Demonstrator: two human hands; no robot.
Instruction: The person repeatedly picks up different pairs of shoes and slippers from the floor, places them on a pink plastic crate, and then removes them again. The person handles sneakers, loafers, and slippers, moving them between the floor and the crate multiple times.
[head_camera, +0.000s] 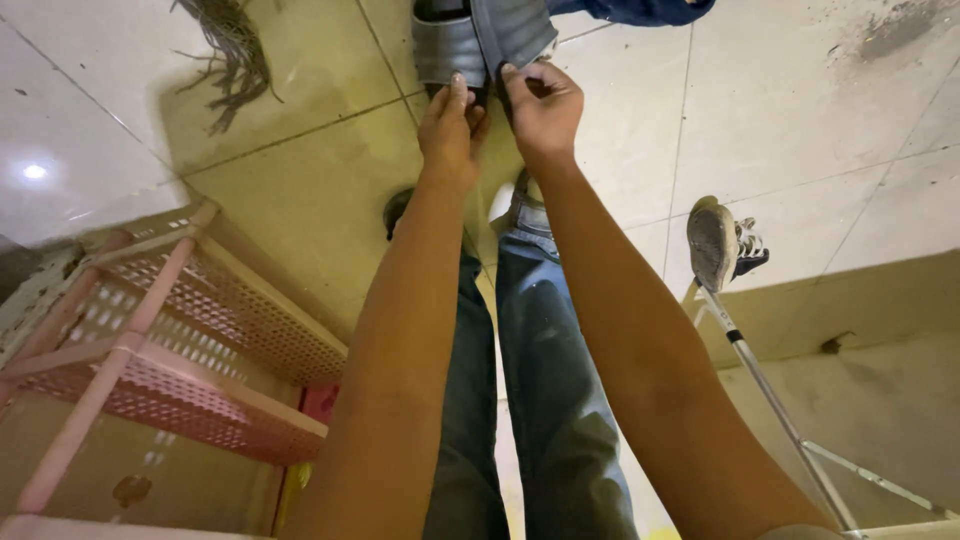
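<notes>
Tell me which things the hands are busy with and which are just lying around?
In use:
left hand and right hand, both reaching to the grey slipper

Just lying about:
pink plastic rack
worn shoe tipped up on a metal stand
stringy mop head
tiled floor

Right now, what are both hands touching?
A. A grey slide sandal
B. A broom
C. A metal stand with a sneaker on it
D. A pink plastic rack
A: both the left hand and the right hand reach forward to the grey slide sandal above the tiled floor.
</notes>
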